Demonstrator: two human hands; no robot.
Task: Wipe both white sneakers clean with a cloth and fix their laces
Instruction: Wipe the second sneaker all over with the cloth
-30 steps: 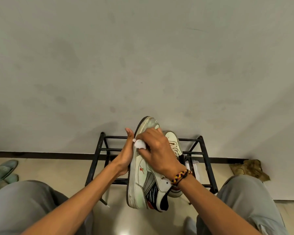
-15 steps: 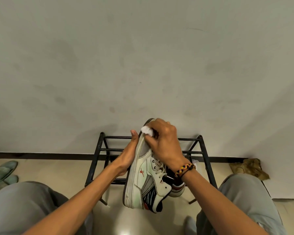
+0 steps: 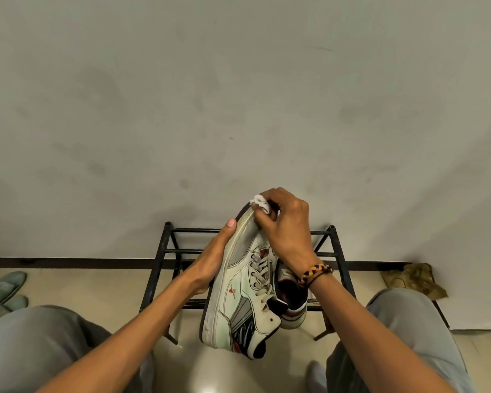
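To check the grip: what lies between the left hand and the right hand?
In the head view, the white sneaker lies between them; the left hand supports its sole side, and the right hand presses the cloth on its toe.

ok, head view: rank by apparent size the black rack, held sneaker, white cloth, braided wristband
1. black rack
2. held sneaker, nearer the camera, so it may look larger than it is
3. braided wristband and white cloth, mostly hidden in the right hand: too close to rank
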